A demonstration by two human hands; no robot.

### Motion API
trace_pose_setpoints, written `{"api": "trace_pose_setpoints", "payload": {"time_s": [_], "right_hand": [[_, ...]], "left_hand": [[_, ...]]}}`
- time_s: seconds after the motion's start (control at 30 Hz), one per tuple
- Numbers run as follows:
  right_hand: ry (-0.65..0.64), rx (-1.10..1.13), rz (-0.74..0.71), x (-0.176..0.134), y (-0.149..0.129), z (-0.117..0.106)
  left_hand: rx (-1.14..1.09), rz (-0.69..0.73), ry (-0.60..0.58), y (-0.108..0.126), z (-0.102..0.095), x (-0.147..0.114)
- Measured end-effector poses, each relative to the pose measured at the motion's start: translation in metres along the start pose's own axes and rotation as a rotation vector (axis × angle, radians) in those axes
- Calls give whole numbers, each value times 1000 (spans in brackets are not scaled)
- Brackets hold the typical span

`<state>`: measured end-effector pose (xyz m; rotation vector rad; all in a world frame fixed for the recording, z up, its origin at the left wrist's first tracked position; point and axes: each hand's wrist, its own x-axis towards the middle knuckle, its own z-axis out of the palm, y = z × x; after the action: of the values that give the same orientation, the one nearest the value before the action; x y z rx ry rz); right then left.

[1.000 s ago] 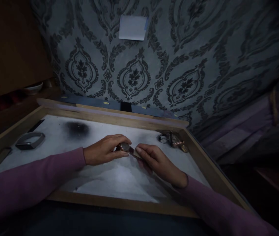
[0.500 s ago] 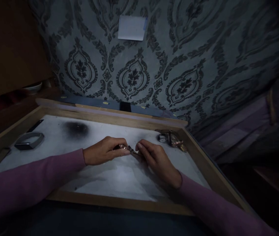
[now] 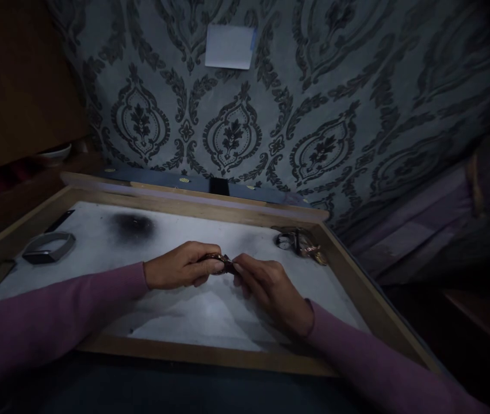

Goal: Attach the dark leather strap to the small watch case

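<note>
Over the middle of the tray, a wristwatch (image 3: 228,264) with a dark, shiny case is stretched between my two hands. My left hand (image 3: 184,264) pinches the case between thumb and fingers. At the strap end, the fingertips of my right hand (image 3: 271,287) are closed on the dark band. The watch's face is mostly hidden by my left fingers. Beneath both hands lies the white bottom of a wooden-framed tray (image 3: 210,353).
A grey smartwatch (image 3: 49,248) lies at the tray's left, with dark flat strips (image 3: 59,221) beside it. Several watches (image 3: 301,242) are bunched in the far right corner. Behind stands a patterned wall (image 3: 232,132) bearing a white switch plate (image 3: 230,47). A curtain (image 3: 421,218) hangs at right.
My right hand has shifted slightly left and its fingers now lie flatter along the strap, closer to my left hand. The watch has turned a little in my left fingers.
</note>
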<state>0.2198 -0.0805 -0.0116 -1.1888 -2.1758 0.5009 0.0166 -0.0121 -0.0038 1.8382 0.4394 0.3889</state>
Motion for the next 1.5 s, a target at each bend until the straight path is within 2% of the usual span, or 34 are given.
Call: {"api": "trace_pose_setpoints", "payload": {"time_s": [0.5,1.07,1.5], "right_hand": [[-76,355,65,2,-6,-6],[-133,417,128,2,-5,-7],[-168,460,201,0,-4,-7]], "left_hand": [[-254,-61,22,1,3,2],[-419,-50,-15,-4,2,2],[-354,-63,-43,-1,-1,2]]}}
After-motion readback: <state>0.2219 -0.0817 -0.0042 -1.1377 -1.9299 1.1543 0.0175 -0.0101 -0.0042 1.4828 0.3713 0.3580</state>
